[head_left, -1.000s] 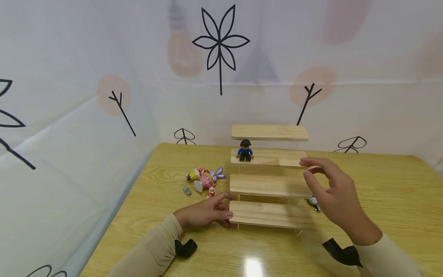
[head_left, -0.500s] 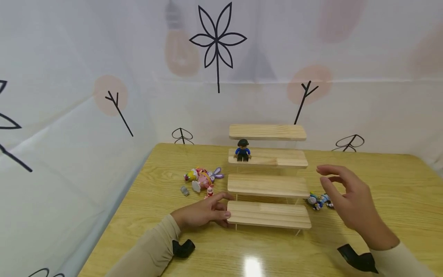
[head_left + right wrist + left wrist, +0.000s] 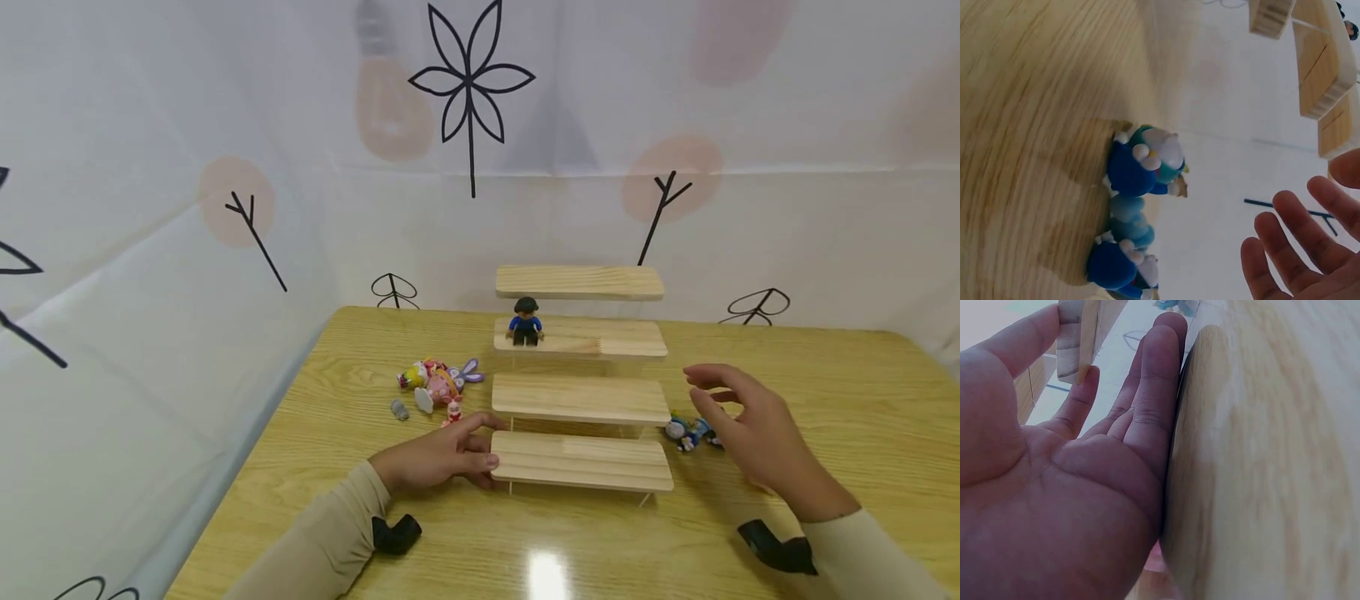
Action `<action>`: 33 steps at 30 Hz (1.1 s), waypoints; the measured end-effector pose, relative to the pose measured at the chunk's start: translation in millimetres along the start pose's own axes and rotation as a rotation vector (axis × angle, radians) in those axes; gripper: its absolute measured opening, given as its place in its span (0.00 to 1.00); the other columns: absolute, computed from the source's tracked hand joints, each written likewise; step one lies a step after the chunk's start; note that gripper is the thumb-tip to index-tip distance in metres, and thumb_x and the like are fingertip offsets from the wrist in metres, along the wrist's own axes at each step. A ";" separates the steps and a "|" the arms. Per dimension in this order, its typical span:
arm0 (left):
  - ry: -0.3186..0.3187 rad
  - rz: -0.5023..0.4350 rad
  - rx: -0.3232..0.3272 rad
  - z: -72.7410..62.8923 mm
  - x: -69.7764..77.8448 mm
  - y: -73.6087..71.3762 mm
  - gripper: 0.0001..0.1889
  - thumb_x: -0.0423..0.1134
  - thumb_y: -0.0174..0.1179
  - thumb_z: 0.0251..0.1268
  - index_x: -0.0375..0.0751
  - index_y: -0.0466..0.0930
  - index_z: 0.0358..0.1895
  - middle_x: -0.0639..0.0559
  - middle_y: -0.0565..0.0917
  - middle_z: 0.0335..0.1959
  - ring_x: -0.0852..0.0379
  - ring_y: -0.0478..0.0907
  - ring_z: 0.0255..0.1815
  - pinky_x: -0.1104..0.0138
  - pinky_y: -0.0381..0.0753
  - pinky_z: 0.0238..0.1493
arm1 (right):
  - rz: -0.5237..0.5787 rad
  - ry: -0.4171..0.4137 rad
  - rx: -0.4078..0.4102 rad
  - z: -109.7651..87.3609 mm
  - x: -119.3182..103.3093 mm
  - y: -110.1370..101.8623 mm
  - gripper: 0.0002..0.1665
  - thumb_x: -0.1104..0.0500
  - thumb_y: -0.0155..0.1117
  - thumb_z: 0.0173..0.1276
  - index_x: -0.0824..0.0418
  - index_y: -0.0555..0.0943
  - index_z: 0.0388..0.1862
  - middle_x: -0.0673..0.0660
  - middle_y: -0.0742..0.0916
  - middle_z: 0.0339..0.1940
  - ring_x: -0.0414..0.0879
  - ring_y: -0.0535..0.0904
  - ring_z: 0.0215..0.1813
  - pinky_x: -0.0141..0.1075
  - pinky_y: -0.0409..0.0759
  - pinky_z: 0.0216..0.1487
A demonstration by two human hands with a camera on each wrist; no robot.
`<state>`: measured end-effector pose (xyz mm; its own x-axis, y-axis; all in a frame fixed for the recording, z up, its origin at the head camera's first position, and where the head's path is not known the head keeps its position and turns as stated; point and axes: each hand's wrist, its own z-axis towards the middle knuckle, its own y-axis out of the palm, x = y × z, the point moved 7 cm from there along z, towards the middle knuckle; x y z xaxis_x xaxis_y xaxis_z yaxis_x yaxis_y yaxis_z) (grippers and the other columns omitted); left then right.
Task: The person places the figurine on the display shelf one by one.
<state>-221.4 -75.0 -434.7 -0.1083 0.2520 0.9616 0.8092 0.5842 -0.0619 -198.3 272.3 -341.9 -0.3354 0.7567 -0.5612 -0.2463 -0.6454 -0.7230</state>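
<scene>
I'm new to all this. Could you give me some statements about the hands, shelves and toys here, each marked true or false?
1. There are four wooden shelves. True.
2. The left hand touches the right end of the lowest shelf. False: the left hand is at the left end of the lowest shelf.
3. The right hand holds a toy. False: the right hand holds nothing.
4. The figure in a dark hat is on the second shelf from the top. True.
5. The purple-eared toy lies right of the shelves. False: the purple-eared toy lies left of them.

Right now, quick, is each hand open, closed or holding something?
Left hand: holding the lowest shelf, pinching its left end.
Right hand: open, holding nothing.
</scene>
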 end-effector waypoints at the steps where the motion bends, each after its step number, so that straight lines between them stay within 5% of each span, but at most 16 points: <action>1: -0.001 -0.001 0.000 -0.3 0.1 0.1 0.25 0.45 0.54 0.78 0.52 0.58 0.72 0.44 0.83 0.54 0.48 0.86 0.50 0.61 0.83 0.58 | 0.000 0.000 -0.007 0.2 2.0 0.9 0.19 0.59 0.58 0.77 0.59 0.77 0.64 0.63 0.85 0.55 0.13 0.66 0.48 0.25 0.76 0.33; 7: 0.006 0.000 -0.006 -1.4 2.0 0.6 0.26 0.45 0.54 0.78 0.50 0.58 0.73 0.41 0.82 0.55 0.48 0.85 0.51 0.61 0.83 0.58 | -0.004 0.003 -0.067 1.4 10.6 7.1 0.18 0.58 0.58 0.77 0.59 0.77 0.63 0.65 0.85 0.54 0.12 0.65 0.49 0.17 0.73 0.42; 9: 0.007 0.002 -0.006 -1.5 2.6 0.6 0.26 0.45 0.54 0.78 0.49 0.58 0.73 0.41 0.82 0.55 0.48 0.85 0.51 0.61 0.83 0.59 | -0.020 0.012 -0.096 1.8 13.4 9.5 0.19 0.57 0.57 0.78 0.59 0.77 0.63 0.64 0.85 0.55 0.15 0.67 0.49 0.23 0.77 0.46; 13: 0.003 -0.004 -0.006 -1.1 2.5 0.6 0.26 0.45 0.54 0.78 0.50 0.58 0.72 0.42 0.82 0.56 0.48 0.85 0.51 0.61 0.83 0.59 | -0.041 0.040 -0.169 2.0 20.0 16.1 0.21 0.55 0.57 0.78 0.60 0.75 0.66 0.66 0.84 0.56 0.42 0.80 0.55 0.46 0.81 0.52; 17: -0.005 -0.007 -0.003 -0.8 1.7 0.9 0.25 0.44 0.54 0.78 0.52 0.58 0.72 0.43 0.82 0.56 0.48 0.85 0.51 0.61 0.83 0.58 | -0.034 0.058 -0.231 1.1 26.0 22.3 0.23 0.54 0.57 0.78 0.63 0.73 0.67 0.69 0.83 0.58 0.66 0.80 0.57 0.60 0.79 0.52; 33: -0.009 0.013 0.003 -0.4 -1.1 -0.7 0.26 0.47 0.53 0.78 0.52 0.58 0.73 0.42 0.81 0.57 0.49 0.85 0.51 0.61 0.82 0.59 | -0.085 0.054 -0.343 -2.5 32.1 36.6 0.27 0.52 0.64 0.74 0.63 0.75 0.66 0.66 0.85 0.55 0.65 0.81 0.56 0.60 0.81 0.49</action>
<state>-221.6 -76.0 -435.5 -0.1029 0.2671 0.9581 0.8090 0.5829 -0.0757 -215.7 273.3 -387.5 -0.2758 0.8164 -0.5073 0.0511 -0.5146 -0.8559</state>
